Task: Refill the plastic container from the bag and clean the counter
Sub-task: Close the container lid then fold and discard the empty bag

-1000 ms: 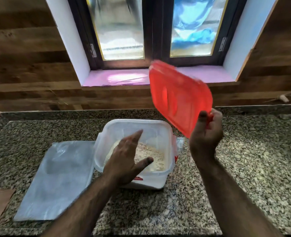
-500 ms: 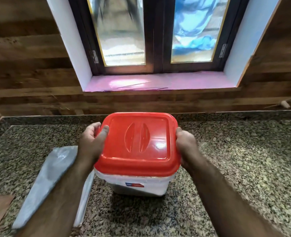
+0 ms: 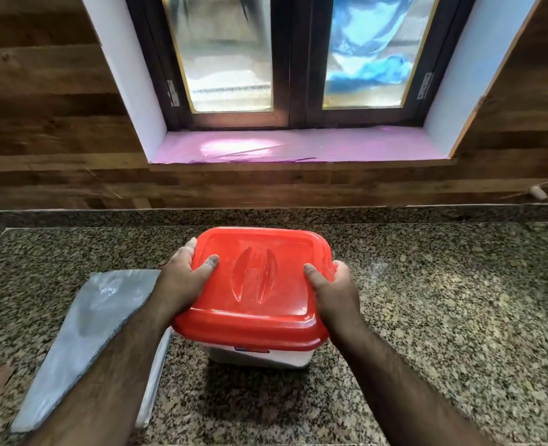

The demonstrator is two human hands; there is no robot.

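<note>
1. Head view, progress: red lid [image 3: 256, 281] sat on the plastic container [image 3: 259, 357], mid-counter [image 3: 443, 300]; refill judged done. Flat, seemingly emptied bag [image 3: 82, 333] lay just left; cleaning remained.
2. Head view, grip: left hand [image 3: 182, 281] and right hand [image 3: 334, 291] clasped opposite lid edges, thumbs pressed on top.
3. Head view, change: a second earlier the right hand held the lid aloft over the open container; both thumbs had since moved onto the lid.

Bare counter [image 3: 443, 300] lies right of the container [image 3: 259, 357]; the flat bag [image 3: 86, 333] lies left.
</note>
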